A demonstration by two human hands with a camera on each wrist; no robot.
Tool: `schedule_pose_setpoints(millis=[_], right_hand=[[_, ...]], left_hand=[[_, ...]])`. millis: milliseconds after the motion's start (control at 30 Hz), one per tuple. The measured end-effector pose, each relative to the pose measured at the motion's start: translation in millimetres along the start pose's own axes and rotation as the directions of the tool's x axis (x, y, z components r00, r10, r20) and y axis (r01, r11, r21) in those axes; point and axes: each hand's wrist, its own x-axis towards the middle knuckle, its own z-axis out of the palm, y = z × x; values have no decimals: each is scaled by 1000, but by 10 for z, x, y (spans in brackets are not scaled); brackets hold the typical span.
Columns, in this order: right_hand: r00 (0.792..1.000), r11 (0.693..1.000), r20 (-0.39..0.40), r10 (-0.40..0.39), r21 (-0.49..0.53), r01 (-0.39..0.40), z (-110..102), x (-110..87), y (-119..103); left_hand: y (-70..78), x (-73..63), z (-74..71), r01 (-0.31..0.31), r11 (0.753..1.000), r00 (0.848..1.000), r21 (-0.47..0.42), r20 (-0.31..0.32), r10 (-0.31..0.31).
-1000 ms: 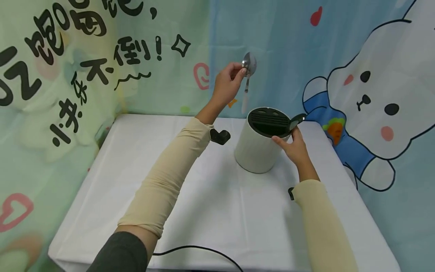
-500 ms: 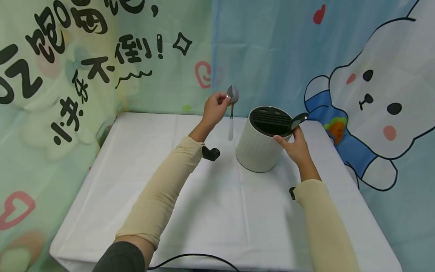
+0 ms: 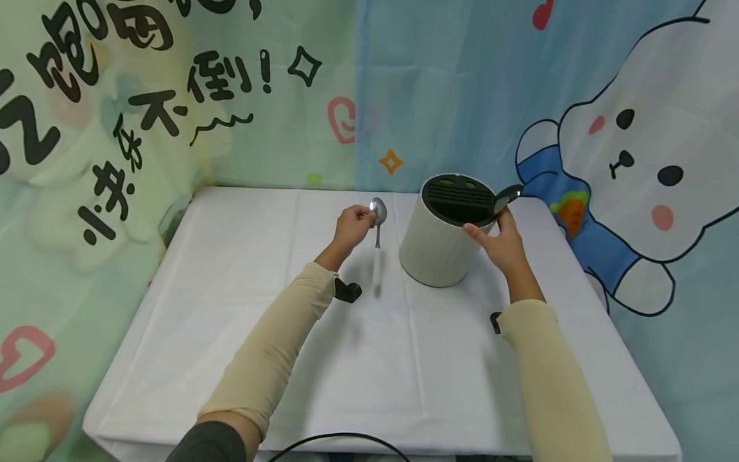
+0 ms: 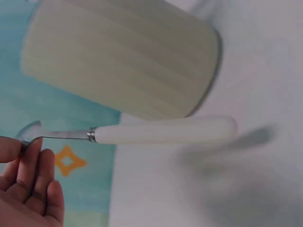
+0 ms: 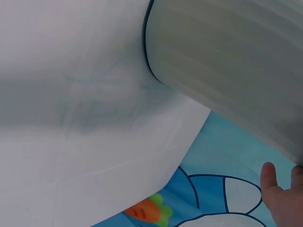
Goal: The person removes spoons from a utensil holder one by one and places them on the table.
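Between the thumb and fingers of my left hand [image 3: 353,228] is the bowl end of a metal spoon [image 3: 378,210]. Its white handle [image 4: 165,131] points down toward the tabletop in the head view. To its right stands a white cylindrical utensil holder [image 3: 432,256] with a black slotted top. My right hand [image 3: 503,253] rests against the right side of that holder, thumb near the front rim, with its other fingers partly hidden. A dark, glossy, spoon-shaped utensil [image 3: 508,196] sticks out at the rim just above this hand.
A white cloth covers the table [image 3: 219,308]. Behind it hangs a printed curtain [image 3: 450,77] with a cartoon rabbit and lettering. A black cable [image 3: 340,435] curves along the table's front edge.
My left hand has come down and to the left with the spoon, from above the holder to low over the table. My right hand and the holder stay in place.
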Motion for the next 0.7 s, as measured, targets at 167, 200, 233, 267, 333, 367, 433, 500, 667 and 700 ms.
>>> schedule_pose_setpoints(millis=[167, 200, 233, 267, 333, 367, 433, 500, 667, 700], right_hand=[[1000, 1000, -4, 2, 7, -2, 17, 3, -2], [1000, 1000, -5, -1, 7, 1, 18, 2, -5], [1000, 1000, -6, -3, 7, 3, 7, 2, -12], [1000, 1000, -9, -4, 7, 4, -4, 1, -20], [1000, 1000, -15, -6, 8, 6, -21, 3, -31], [1000, 1000, -16, -7, 7, 7, -27, 4, -35], [1000, 1000, -20, -5, 2, 5, -38, 8, -32], [1000, 1000, -21, 2, -3, -2, -39, 7, -23], [1000, 1000, -13, 12, -6, -12, -9, -5, 17], [1000, 1000, -13, 12, -5, -12, -2, -9, 23]], left_hand=[[-189, -64, 140, 55, 991, 999, 121, -5, -54], [-210, -82, 160, 74, 989, 997, 128, -1, -75], [-237, -79, 194, 96, 986, 995, 133, 4, -98], [-296, -47, 233, 109, 984, 994, 137, 10, -112], [-449, 11, 311, 121, 982, 992, 146, 5, -124], [-609, 104, 382, 120, 982, 992, 148, 7, -122], [-1012, 340, 565, 100, 983, 995, 154, 4, -101], [-1423, 560, 745, 119, 978, 992, 173, 8, -123], [-1889, 696, 974, 211, 943, 975, 256, 13, -221], [-1901, 665, 983, 215, 939, 975, 268, 0, -223]])
